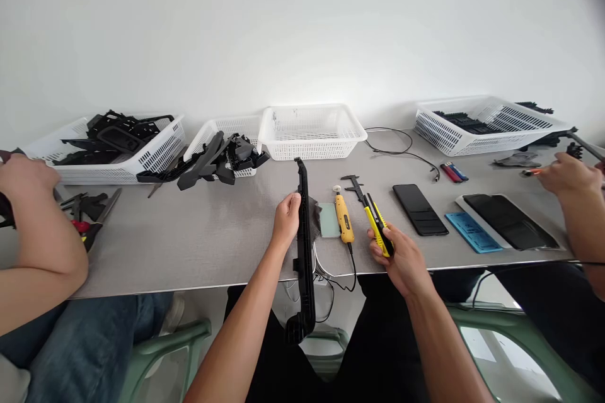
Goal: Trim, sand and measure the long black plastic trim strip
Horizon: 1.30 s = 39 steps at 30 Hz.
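Black plastic strip (pixel 306 245) is gripped upright in the closed left hand (pixel 287 220), thumb pressed on its upper half; its curled lower end is held past the table's front edge, over the lap. Yellow-and-black cutter knife (pixel 379 227) is clasped in the right hand (pixel 401 255), tip pointed away; whether the blade is out cannot be told. Between the hands, a yellow rotary tool (pixel 345 220) is laid on the grey table (pixel 227 227), just beside a pale green pad (pixel 329 221). Calipers (pixel 355 187) are placed near the knife tip, and a black phone (pixel 420 209) is set to the right, with a blue card (pixel 472 232) farther along. White basket (pixel 312 151) is stood by the wall; dark parts (pixel 212 160) are piled over a smaller basket (pixel 196 140) to its left. Co-workers' arms are seen at both edges.
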Motion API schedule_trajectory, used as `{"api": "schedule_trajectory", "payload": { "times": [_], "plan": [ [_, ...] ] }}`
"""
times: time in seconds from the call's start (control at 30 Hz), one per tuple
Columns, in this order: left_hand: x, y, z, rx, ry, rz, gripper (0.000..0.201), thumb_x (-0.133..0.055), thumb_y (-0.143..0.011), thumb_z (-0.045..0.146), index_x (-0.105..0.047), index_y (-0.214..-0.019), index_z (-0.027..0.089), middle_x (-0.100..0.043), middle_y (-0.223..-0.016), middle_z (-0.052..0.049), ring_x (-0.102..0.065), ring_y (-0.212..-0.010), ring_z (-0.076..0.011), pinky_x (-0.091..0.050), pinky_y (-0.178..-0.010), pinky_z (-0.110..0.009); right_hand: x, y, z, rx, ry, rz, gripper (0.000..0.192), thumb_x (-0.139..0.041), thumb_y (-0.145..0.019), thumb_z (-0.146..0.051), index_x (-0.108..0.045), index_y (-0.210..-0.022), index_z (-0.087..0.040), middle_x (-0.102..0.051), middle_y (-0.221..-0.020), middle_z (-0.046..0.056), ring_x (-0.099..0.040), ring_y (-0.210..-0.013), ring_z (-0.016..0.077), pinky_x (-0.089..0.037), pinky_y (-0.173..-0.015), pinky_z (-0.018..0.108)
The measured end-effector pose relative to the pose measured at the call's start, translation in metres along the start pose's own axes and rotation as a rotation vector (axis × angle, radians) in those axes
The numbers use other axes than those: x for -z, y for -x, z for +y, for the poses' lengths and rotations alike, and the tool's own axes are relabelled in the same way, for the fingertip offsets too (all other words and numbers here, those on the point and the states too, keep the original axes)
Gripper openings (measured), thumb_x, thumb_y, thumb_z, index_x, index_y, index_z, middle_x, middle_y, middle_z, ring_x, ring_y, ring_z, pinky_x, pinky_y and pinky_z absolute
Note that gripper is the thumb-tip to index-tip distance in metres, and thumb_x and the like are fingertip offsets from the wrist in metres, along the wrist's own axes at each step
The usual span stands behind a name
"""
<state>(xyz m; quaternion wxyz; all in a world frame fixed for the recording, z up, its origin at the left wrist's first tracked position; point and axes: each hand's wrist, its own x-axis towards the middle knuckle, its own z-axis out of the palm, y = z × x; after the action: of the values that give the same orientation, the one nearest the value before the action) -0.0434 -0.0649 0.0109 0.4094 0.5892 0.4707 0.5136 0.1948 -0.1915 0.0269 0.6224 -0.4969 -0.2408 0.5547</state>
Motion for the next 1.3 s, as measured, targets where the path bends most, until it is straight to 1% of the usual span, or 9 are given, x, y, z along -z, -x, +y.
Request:
{"api": "schedule_trajectory", "payload": {
  "times": [0.1, 0.3, 0.53, 0.63, 0.8, 0.93, 1.07, 1.17, 1.3],
  "plan": [
    [-0.0001, -0.0001, -0.0007, 0.001, 0.001, 0.003, 0.057, -0.053, -0.103, 0.072, -0.039, -0.072, 0.025, -0.034, -0.069, 0.004, -0.033, -0.067, -0.0165, -0.029, -0.064, -0.030, 0.0002, 0.0005, -0.0006, 0.005, 0.007, -0.022, 0.037, -0.092, -0.081, -0.051, -0.072, -0.091, -0.022, -0.069, -0.092, 0.004, -0.049, -0.063, 0.0115, -0.033, -0.046, 0.024],
    [-0.0010, -0.0003, -0.0017, -0.006, 0.002, 0.005, 0.056, -0.052, -0.104, 0.069, -0.039, -0.072, 0.025, -0.034, -0.070, 0.004, -0.034, -0.066, -0.0165, -0.029, -0.064, -0.031, 0.0036, -0.0010, -0.0015, 0.005, -0.002, -0.066, 0.038, -0.094, -0.082, -0.053, -0.074, -0.091, -0.022, -0.067, -0.094, 0.004, -0.047, -0.064, 0.0108, -0.034, -0.047, 0.024],
    [0.0004, 0.0006, 0.0001, -0.004, -0.003, -0.006, 0.055, -0.052, -0.105, 0.068, -0.040, -0.073, 0.025, -0.034, -0.069, 0.004, -0.034, -0.066, -0.0165, -0.029, -0.065, -0.030, 0.0036, -0.0019, -0.0008, -0.008, -0.038, -0.035, 0.043, -0.097, -0.079, -0.055, -0.072, -0.088, -0.021, -0.066, -0.088, 0.002, -0.046, -0.061, 0.0090, -0.031, -0.046, 0.021],
    [0.0003, 0.0005, 0.0003, -0.004, -0.004, -0.005, 0.056, -0.051, -0.105, 0.069, -0.039, -0.073, 0.025, -0.034, -0.069, 0.004, -0.034, -0.066, -0.0165, -0.029, -0.064, -0.030, 0.0032, -0.0012, -0.0018, -0.013, -0.030, -0.032, 0.040, -0.094, -0.081, -0.054, -0.074, -0.090, -0.021, -0.068, -0.088, 0.004, -0.047, -0.060, 0.0106, -0.031, -0.045, 0.023],
    [-0.0009, -0.0002, -0.0010, -0.003, -0.007, -0.007, 0.055, -0.051, -0.104, 0.070, -0.039, -0.073, 0.025, -0.034, -0.070, 0.004, -0.034, -0.067, -0.0166, -0.029, -0.065, -0.030, 0.0038, -0.0012, -0.0041, -0.019, -0.024, -0.049, 0.033, -0.089, -0.083, -0.049, -0.078, -0.092, -0.020, -0.071, -0.094, 0.006, -0.049, -0.062, 0.0124, -0.032, -0.045, 0.024],
    [-0.0012, 0.0000, -0.0010, 0.003, -0.010, -0.006, 0.056, -0.050, -0.104, 0.070, -0.038, -0.073, 0.025, -0.033, -0.070, 0.004, -0.033, -0.068, -0.0164, -0.029, -0.065, -0.030, 0.0047, -0.0016, -0.0036, -0.014, -0.010, -0.055, 0.034, -0.089, -0.083, -0.051, -0.078, -0.095, -0.021, -0.072, -0.095, 0.006, -0.050, -0.062, 0.0118, -0.034, -0.045, 0.024],
    [-0.0003, 0.0008, 0.0009, 0.007, -0.016, -0.015, 0.055, -0.050, -0.104, 0.068, -0.037, -0.073, 0.025, -0.033, -0.070, 0.004, -0.033, -0.067, -0.0162, -0.029, -0.065, -0.030, 0.0050, -0.0018, -0.0020, -0.008, -0.011, -0.050, 0.036, -0.090, -0.084, -0.053, -0.075, -0.092, -0.021, -0.071, -0.092, 0.005, -0.050, -0.061, 0.0110, -0.035, -0.043, 0.022],
    [0.0002, 0.0008, 0.0020, 0.008, -0.019, -0.020, 0.054, -0.051, -0.104, 0.067, -0.037, -0.074, 0.025, -0.033, -0.071, 0.004, -0.033, -0.068, -0.0162, -0.028, -0.065, -0.030, 0.0046, -0.0014, -0.0019, -0.019, -0.024, -0.044, 0.033, -0.091, -0.082, -0.047, -0.072, -0.091, -0.022, -0.070, -0.087, 0.003, -0.050, -0.058, 0.0104, -0.035, -0.043, 0.021],
    [-0.0001, 0.0004, 0.0014, 0.007, -0.016, -0.021, 0.054, -0.050, -0.104, 0.068, -0.037, -0.074, 0.025, -0.033, -0.071, 0.004, -0.033, -0.068, -0.0162, -0.029, -0.065, -0.030, 0.0029, -0.0009, -0.0035, -0.035, -0.041, -0.042, 0.027, -0.086, -0.082, -0.042, -0.069, -0.093, -0.023, -0.069, -0.082, 0.002, -0.050, -0.056, 0.0108, -0.034, -0.042, 0.021]
  ]
}}
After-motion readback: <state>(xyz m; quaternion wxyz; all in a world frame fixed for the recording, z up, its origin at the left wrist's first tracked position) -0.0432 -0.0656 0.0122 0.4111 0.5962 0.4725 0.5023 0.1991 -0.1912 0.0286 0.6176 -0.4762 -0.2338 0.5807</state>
